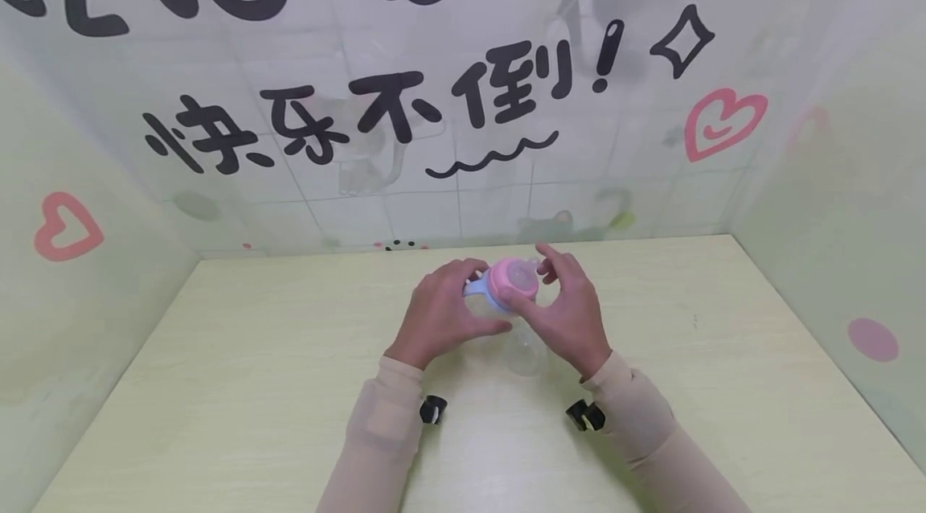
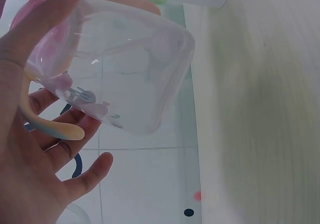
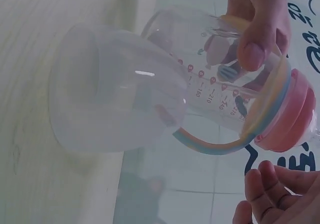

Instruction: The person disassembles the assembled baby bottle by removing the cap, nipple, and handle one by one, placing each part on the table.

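- The left hand (image 1: 437,308) is clamped round the clear body of a baby bottle (image 1: 481,307), thumb on one side and fingers on the other; the little finger sticks out away from it.
- The bottle is held up off the counter (image 1: 253,384), tilted, before the middle of the back edge and a little right of it.
- The right hand (image 1: 574,312) has its fingers apart from the thumb, bent and raised beside the top of the bottle. Its thumb lies over the edge of the pink ring (image 1: 497,278); whether it presses there I cannot tell.
- The ring sits round the bottle's neck, with a clear teat (image 3: 314,136) at the top.
- Below the ring, a curved handle (image 3: 212,147) in peach and grey-blue stands out from the bottle's side.
- Small printed pictures and red measuring marks (image 3: 212,79) show on the body.
- A clear domed cover (image 1: 522,359) stands upright on the counter, just below the hands and nearer the front edge than the bottle.
- Both arms wear beige sleeves (image 1: 376,416), with a black clip (image 1: 432,409) at each wrist.
- Black lettering (image 1: 398,107) and a pink heart (image 1: 723,125) mark the wall behind the counter's back edge.
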A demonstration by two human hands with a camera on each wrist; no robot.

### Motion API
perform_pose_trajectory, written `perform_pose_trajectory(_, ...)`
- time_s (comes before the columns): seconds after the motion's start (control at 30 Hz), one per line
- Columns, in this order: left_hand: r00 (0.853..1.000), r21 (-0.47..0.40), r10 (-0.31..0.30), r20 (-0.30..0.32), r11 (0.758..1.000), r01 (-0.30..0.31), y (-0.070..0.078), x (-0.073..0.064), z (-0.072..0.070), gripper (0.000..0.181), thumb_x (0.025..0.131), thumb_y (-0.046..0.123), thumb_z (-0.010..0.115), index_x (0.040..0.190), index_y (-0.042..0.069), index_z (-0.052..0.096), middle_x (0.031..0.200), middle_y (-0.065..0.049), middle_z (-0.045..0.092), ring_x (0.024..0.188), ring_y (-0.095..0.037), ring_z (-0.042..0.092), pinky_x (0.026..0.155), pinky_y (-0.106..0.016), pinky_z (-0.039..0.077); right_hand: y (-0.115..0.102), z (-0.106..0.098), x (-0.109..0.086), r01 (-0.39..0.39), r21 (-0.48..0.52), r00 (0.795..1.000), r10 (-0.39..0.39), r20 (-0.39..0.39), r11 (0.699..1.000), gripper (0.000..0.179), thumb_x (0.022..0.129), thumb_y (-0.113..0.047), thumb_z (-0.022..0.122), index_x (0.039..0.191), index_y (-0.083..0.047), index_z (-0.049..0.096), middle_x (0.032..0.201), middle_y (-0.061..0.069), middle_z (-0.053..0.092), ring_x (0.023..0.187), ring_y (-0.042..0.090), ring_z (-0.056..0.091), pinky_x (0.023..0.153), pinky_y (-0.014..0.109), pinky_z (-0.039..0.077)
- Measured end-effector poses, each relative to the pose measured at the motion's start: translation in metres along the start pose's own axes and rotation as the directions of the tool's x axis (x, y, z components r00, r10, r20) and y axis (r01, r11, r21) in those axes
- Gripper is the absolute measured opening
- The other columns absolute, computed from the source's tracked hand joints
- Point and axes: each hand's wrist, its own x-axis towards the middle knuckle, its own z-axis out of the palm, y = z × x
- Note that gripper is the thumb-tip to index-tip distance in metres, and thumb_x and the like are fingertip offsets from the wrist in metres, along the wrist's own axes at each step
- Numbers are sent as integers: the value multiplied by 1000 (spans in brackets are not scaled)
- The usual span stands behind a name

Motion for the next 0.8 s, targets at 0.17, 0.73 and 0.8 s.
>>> perform_pose_trajectory(0.17,1000,42,3,-21,999,-2,1,1,0,69,63,52,89,117,20,63,101,5,63,85,-12,54,78,-38,46,0,4,-2,6,-30,999,-7,-40,1000,60,76,-42,83,119,-5,64,93,5,58,86,21,51,70,36,43)
perform_pose_trajectory(0.73,999,86,33,-17,996,-32,2,0,-1,70,64,50,89,119,18,61,103,2,63,89,-14,55,80,-39,47,4,5,-1,32,32,999,-31,-19,999,46,76,-33,85,108,-7,65,101,4,66,93,19,57,77,40,47)
perform_pose_trajectory(0.8,999,76,31,-15,997,-30,1,-1,-1,70,64,50,89,120,18,61,105,2,63,90,-14,55,81,-39,47,4,4,-1,45,49,999,-45,0,998,47,76,-30,85,112,-7,65,103,4,65,96,19,56,80,42,46)
